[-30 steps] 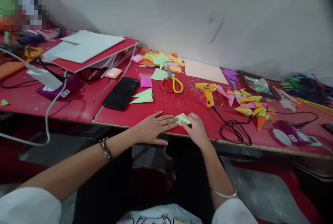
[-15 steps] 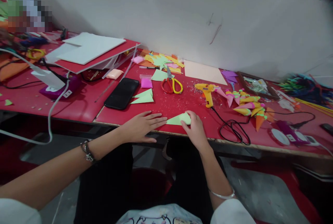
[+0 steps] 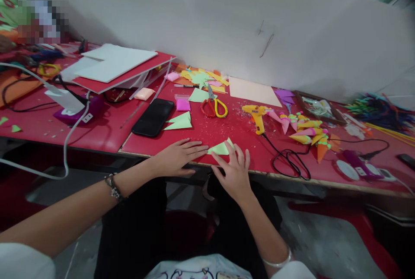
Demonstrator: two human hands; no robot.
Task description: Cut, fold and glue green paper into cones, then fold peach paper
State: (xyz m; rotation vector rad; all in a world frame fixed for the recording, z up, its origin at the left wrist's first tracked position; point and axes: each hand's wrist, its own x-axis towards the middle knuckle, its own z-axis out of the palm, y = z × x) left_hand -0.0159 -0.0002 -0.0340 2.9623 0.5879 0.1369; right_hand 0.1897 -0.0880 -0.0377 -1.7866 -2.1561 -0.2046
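Note:
A light green paper piece (image 3: 219, 148) lies near the front edge of the red table (image 3: 194, 141). My left hand (image 3: 177, 157) rests flat, its fingertips touching the paper's narrow left tip. Over the paper's right end is my right hand (image 3: 234, 169), fingers spread and partly covering it. Beyond them are red-and-yellow-handled scissors (image 3: 214, 107), two pointed green paper pieces (image 3: 180, 122), a black phone (image 3: 153, 117) and a bag of pink clay (image 3: 183, 103). A yellow glue gun (image 3: 257, 117) lies to the right.
Small coloured paper cones (image 3: 310, 132) are heaped right of the glue gun, whose black cable (image 3: 288, 163) coils near the edge. Paper scraps (image 3: 202, 77) and a pale sheet (image 3: 253, 90) lie at the back. White boards (image 3: 113, 61) and a purple power strip (image 3: 78, 110) stand left.
My right hand has gone from gripping the green paper's right end to lying over it with fingers spread. The left hand has stayed at the tip.

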